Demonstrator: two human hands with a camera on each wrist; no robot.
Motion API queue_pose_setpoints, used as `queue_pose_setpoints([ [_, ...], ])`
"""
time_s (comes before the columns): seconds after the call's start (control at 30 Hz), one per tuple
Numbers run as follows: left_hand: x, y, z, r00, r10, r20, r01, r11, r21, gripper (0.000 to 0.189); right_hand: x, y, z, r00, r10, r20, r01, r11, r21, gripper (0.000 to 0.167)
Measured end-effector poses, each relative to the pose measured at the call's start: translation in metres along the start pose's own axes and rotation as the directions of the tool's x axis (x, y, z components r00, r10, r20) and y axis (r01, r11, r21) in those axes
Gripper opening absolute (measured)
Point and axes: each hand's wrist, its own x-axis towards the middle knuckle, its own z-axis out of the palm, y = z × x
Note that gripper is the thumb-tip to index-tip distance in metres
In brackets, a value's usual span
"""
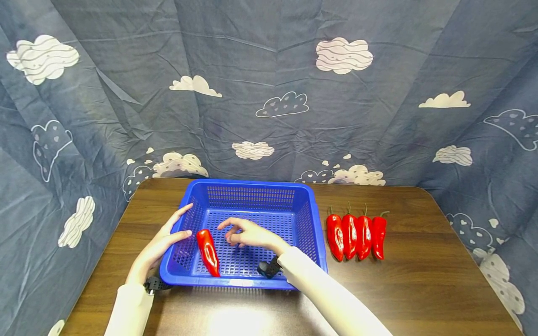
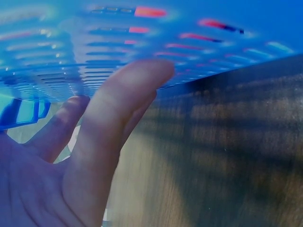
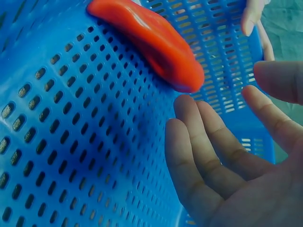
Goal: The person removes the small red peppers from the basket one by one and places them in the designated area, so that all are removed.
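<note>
A blue plastic basket (image 1: 252,184) with slotted walls and floor stands on the table. One shiny red pepper (image 1: 208,252) lies inside it near the left wall, also seen in the right wrist view as a red pepper (image 3: 151,40) over the slotted floor. My left hand (image 1: 161,240) rests at the basket's left side, its fingers extended against it; in the left wrist view the hand (image 2: 102,127) lies along the slotted wall. Inside the basket, my right hand (image 1: 248,233) hovers to the right of the pepper with loosely bent fingers, holding nothing.
Several red peppers (image 1: 335,237) with green stems lie side by side, stems pointing away, just right of the basket. They rest on a brown wooden table (image 1: 424,261). Behind it hangs a dark grey-blue curtain (image 1: 277,56) with cloud prints.
</note>
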Motion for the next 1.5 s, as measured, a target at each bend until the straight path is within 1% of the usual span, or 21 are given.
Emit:
queue_pose_setpoints([
  [0.13, 0.001, -0.001, 0.000, 1.000, 0.006, 0.001, -0.006, 1.000, 0.014, 0.068, 0.003, -0.001, 0.003, 0.999, 0.018, 0.030, -0.018, 1.000, -0.006, 0.044],
  [0.37, 0.001, 0.000, 0.001, 1.000, 0.025, 0.005, -0.025, 0.999, 0.024, 0.068, 0.009, -0.002, 0.008, 0.996, 0.044, 0.078, -0.041, 0.998, -0.047, 0.043],
  [0.57, 0.001, -0.001, 0.000, 1.000, 0.009, -0.008, -0.009, 0.999, 0.041, 0.068, 0.014, -0.005, 0.012, 0.994, 0.059, 0.095, -0.053, 0.996, -0.068, 0.043],
  [0.8, 0.000, -0.001, -0.001, 1.000, 0.002, -0.008, -0.002, 0.999, 0.037, 0.068, 0.021, -0.004, 0.019, 0.988, 0.080, 0.134, -0.069, 0.994, -0.084, 0.043],
  [0.93, 0.000, -0.001, -0.001, 1.000, 0.003, -0.008, -0.002, 0.999, 0.034, 0.068, 0.026, -0.002, 0.022, 0.986, 0.079, 0.146, -0.066, 0.993, -0.096, 0.043],
  [1.17, 0.000, 0.000, -0.001, 1.000, 0.005, -0.007, -0.005, 1.000, 0.030, 0.069, 0.032, 0.001, 0.027, 0.984, 0.104, 0.146, -0.082, 0.986, -0.147, 0.046],
  [1.4, 0.001, 0.000, -0.001, 1.000, 0.008, -0.004, -0.008, 0.999, 0.038, 0.069, 0.035, 0.002, 0.031, 0.977, 0.114, 0.178, -0.079, 0.978, -0.193, 0.048],
  [1.5, 0.001, -0.001, 0.000, 1.000, 0.018, 0.003, -0.018, 0.999, 0.042, 0.069, 0.036, 0.003, 0.031, 0.978, 0.124, 0.167, -0.090, 0.976, -0.200, 0.047],
])
